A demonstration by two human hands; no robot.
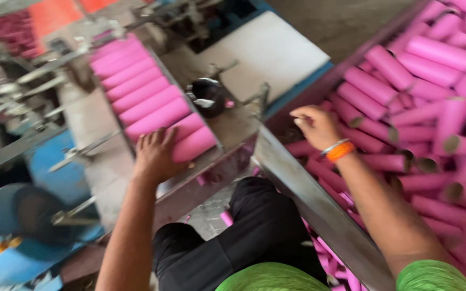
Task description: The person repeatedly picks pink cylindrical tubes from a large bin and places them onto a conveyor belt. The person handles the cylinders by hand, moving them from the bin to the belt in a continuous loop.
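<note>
From my head camera: my left hand lies fingers spread on the nearest pink cardboard tube, at the front end of the row of tubes in a slanted metal tray. At three o'clock, my right hand, orange bangle at the wrist, hovers loosely curled over the bin of loose pink tubes; whether it pinches one, I cannot tell.

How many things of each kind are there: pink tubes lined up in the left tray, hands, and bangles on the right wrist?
pink tubes in the left tray: about 8 (picture is blurred)
Hands: 2, left hand and right hand
bangles: 2, one silver, one orange
Total: about 12
The loose tubes in the right bin are too many to count.
</note>
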